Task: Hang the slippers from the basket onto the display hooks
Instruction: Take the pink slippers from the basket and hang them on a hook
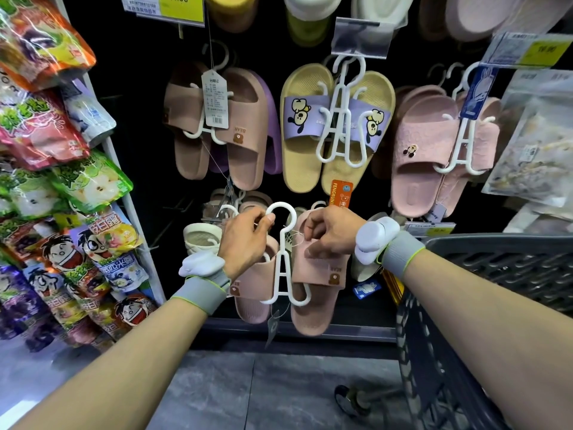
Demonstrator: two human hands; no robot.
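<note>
A pair of pink bear slippers (313, 293) hangs on a white plastic hanger (282, 268) in front of the lower part of the display. My left hand (245, 240) pinches the hanger's hook near its top. My right hand (331, 231) grips the upper edge of the right slipper. The dark grey basket (496, 274) stands at the right, its inside hidden. Above, other pairs hang on display hooks: pink bear slippers (217, 125), yellow and purple cartoon slippers (335, 125), and pink embossed slippers (434, 150).
A rack of colourful snack bags (62, 181) runs down the left side. Cream slippers (201, 237) hang low behind my left hand. Packaged goods (539, 135) hang at the far right. Price tags (179, 4) sit above. Grey floor lies below.
</note>
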